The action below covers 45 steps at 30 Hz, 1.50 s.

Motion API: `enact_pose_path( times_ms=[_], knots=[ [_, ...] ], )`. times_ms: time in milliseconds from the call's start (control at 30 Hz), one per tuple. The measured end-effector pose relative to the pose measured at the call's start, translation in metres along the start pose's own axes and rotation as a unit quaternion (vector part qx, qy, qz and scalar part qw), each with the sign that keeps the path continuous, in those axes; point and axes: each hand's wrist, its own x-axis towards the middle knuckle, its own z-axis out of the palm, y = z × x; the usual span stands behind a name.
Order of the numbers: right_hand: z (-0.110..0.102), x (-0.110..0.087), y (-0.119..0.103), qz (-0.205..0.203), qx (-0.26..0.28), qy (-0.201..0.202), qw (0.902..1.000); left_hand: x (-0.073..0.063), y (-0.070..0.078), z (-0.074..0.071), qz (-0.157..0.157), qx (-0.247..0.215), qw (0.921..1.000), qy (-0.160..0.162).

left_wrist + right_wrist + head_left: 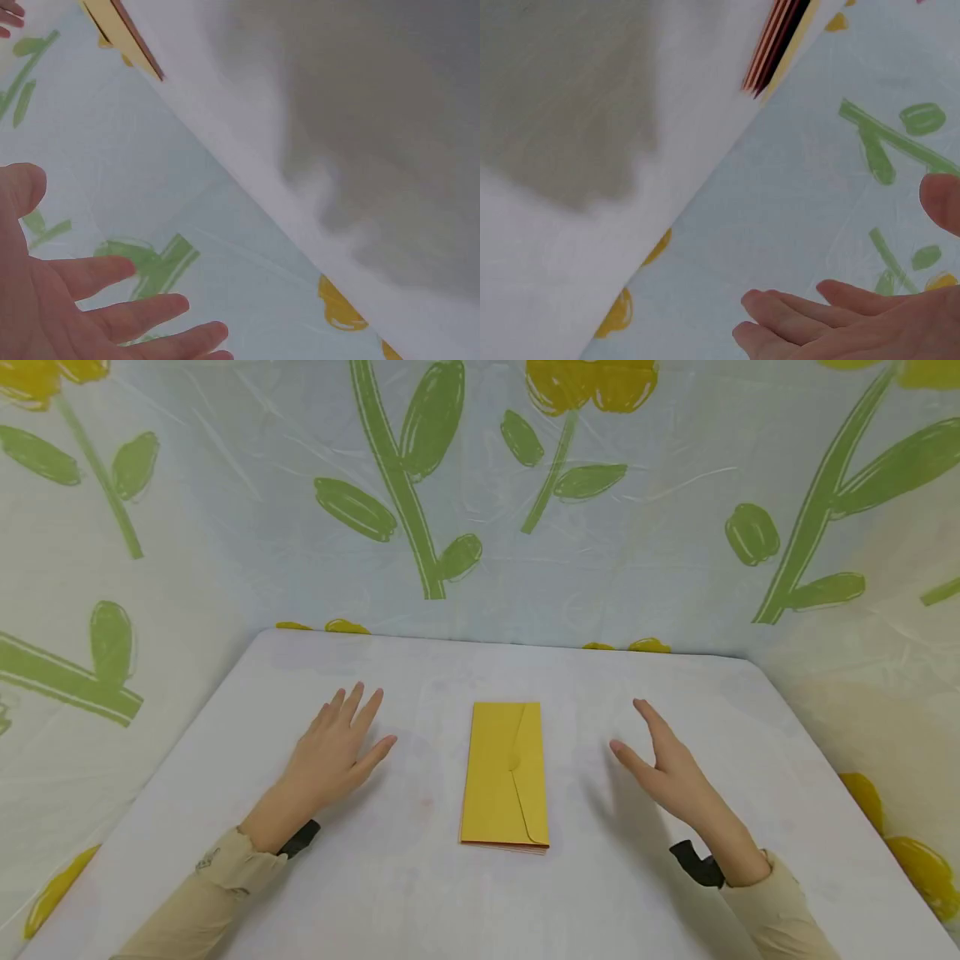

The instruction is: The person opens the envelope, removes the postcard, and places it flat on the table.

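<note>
A yellow envelope (502, 777) lies lengthwise on the white table, its flap side up and the flap edge along its right. Thin reddish layers show beneath its near end, and the right wrist view shows several stacked layers (769, 56) under the yellow one. To the left of the envelope, my left hand (326, 760) hovers over the table with fingers straight and spread, holding nothing. On the other side my right hand (675, 781) is also raised above the table, thumb and fingers extended and apart. Neither hand touches the envelope.
The white table (375, 893) has rounded far corners. A pale curtain (285, 568) printed with green stems and yellow flowers surrounds it at the back and both sides. Dark bands sit at both wrists, by the beige sleeves (187, 902).
</note>
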Motion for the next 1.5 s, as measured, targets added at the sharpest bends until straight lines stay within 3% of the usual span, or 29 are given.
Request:
enact_pose_path(
  times_ms=[167,267,367,467,600,733,867,1167,1500],
  knots=[
    [0.003,0.009,-0.010,0.033,0.080,-0.021,0.9960,0.012,0.017,0.002,0.012,-0.042,0.9989,-0.017],
    [0.009,0.016,-0.014,0.045,0.140,-0.029,0.9887,0.017,0.032,0.004,0.020,-0.067,0.9970,-0.033],
    [0.015,0.024,-0.017,0.059,0.194,-0.049,0.9779,0.020,0.050,0.007,0.025,-0.085,0.9936,-0.070],
    [0.025,0.031,-0.022,0.081,0.252,-0.089,0.9602,0.020,0.067,0.012,0.019,-0.100,0.9852,-0.138],
    [0.039,0.039,-0.026,0.131,0.315,-0.140,0.9294,0.016,0.087,0.020,0.028,-0.118,0.9684,-0.218],
    [0.053,0.044,-0.027,0.175,0.356,-0.163,0.9032,0.013,0.102,0.028,0.060,-0.133,0.9589,-0.244],
    [0.061,0.049,-0.025,0.204,0.388,-0.167,0.8830,0.013,0.111,0.036,0.070,-0.131,0.9579,-0.246],
    [0.069,0.055,-0.025,0.208,0.419,-0.169,0.8673,0.012,0.116,0.046,0.081,-0.082,0.9602,-0.255],
    [0.078,0.056,-0.028,0.199,0.427,-0.171,0.8655,0.014,0.108,0.042,0.094,-0.087,0.9552,-0.267]
  ],
)
